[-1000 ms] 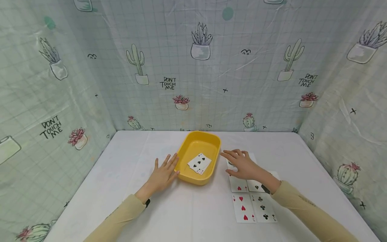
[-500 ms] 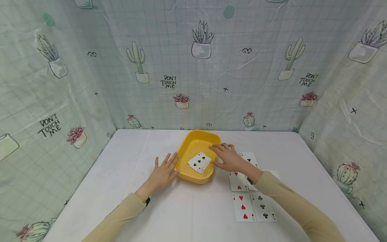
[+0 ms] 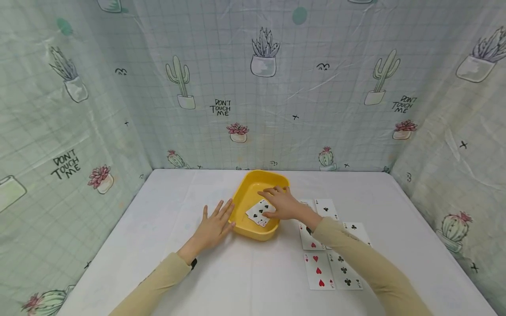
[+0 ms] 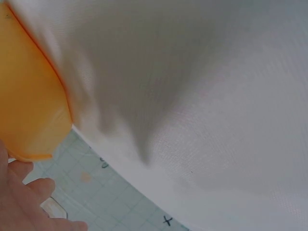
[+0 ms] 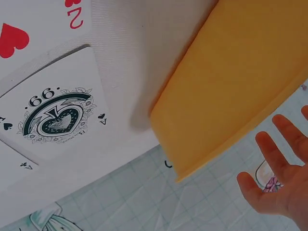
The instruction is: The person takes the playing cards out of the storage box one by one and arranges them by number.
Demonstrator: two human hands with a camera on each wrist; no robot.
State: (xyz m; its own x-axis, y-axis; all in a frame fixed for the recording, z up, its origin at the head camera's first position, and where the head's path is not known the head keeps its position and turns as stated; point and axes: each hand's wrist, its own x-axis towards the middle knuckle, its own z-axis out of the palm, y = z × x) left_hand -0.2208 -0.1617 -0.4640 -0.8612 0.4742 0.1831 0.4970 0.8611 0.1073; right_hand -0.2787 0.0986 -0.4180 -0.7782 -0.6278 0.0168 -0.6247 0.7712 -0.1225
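Observation:
A yellow plastic tray (image 3: pixel 253 235) holds playing cards (image 3: pixel 257 212), a spade card lying over another. My left hand (image 3: pixel 212 227) rests with straight, spread fingers at the tray's left rim; in the left wrist view its fingertips meet the yellow wall (image 4: pixel 33 96). Over the tray's right rim reaches my right hand (image 3: pixel 283 204), fingers spread, thumb overlapping the spade card's right edge. From the right wrist, the right hand (image 5: pixel 284 178) shows loose, separated fingers beyond the tray (image 5: pixel 231 82), holding nothing.
Right of the tray, playing cards lie face up in two columns, including a three of hearts (image 3: pixel 319 272), a three of clubs (image 3: pixel 345 271) and an ace of spades (image 5: pixel 57 115). The right sleeve (image 3: pixel 352 250) covers part of them. A patterned cloth (image 3: pixel 269 96) surrounds the white table (image 3: pixel 182 188).
My right hand has moved left from above the table cards to over the tray, uncovering the upper cards. The left hand and the tray have stayed in place.

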